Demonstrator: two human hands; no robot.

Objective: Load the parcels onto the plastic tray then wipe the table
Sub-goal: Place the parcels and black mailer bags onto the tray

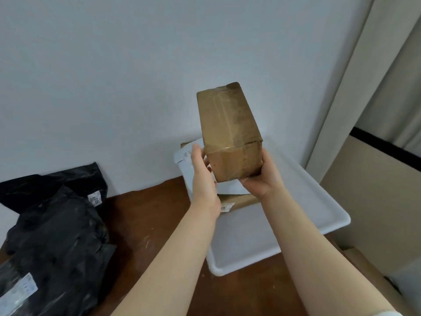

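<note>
cardboard box (230, 124): being held in the air, tilted, over the far end of the plastic tray (330, 215); not yet touching it.
left hand (204, 176): clasping the box's lower left edge, thumb on the near side and fingers tucked behind.
right hand (262, 179): cupping the box's lower right corner from beneath, fingers curled round it.
plastic tray: lying along the right side of the table (148, 220), its far end towards the wall.
already loaded: a flat brown parcel (241, 200) and a white mailer (230, 187) are lying on it at the tray's far end, under the held box.
waiting: two black bagged parcels (57, 236) are sitting at the table's left edge, well apart from the tray.
progress: loading is looking partly done; the box is about to go in and the black bags are left.
wiping: seemingly not begun; no cloth is showing.
</note>
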